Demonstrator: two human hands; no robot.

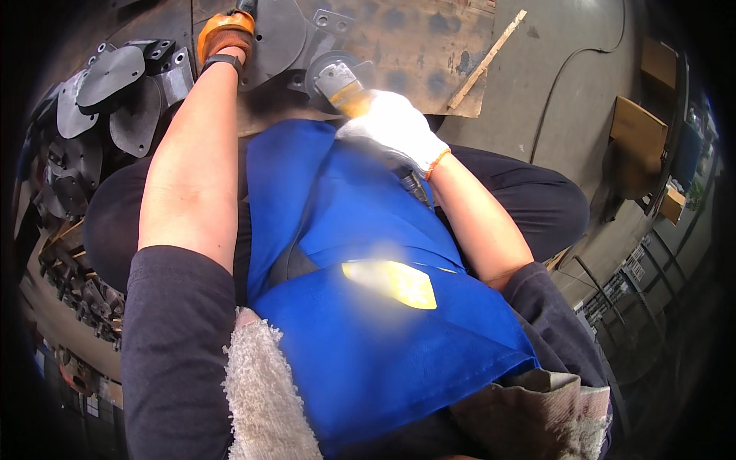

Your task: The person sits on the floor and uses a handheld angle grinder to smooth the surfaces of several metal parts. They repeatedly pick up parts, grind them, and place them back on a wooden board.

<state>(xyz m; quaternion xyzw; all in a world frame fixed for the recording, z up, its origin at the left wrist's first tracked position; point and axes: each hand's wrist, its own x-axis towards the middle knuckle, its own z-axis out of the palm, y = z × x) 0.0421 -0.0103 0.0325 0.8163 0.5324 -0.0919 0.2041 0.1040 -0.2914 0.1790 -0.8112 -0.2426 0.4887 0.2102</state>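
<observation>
My right hand (395,130), in a white glove, is wrapped round an angle grinder (349,93) with a yellow band behind its metal head. The grinder's disc lies over the near edge of a grey metal bracket (272,42), made of a rounded plate and lugs with holes. At the bracket's left side, my left hand (227,37), in an orange and brown glove, is closed on a dark part of it at the upper picture edge. The fingertips there are partly hidden. A dark cord (414,186) runs from the grinder's rear over my blue apron (368,207).
Several similar metal brackets (111,80) are piled at my left, with more small parts (84,295) below. The bracket rests on a stained board (418,46). A wooden strip (487,60) lies across its right edge. Cardboard boxes (638,142) stand far right.
</observation>
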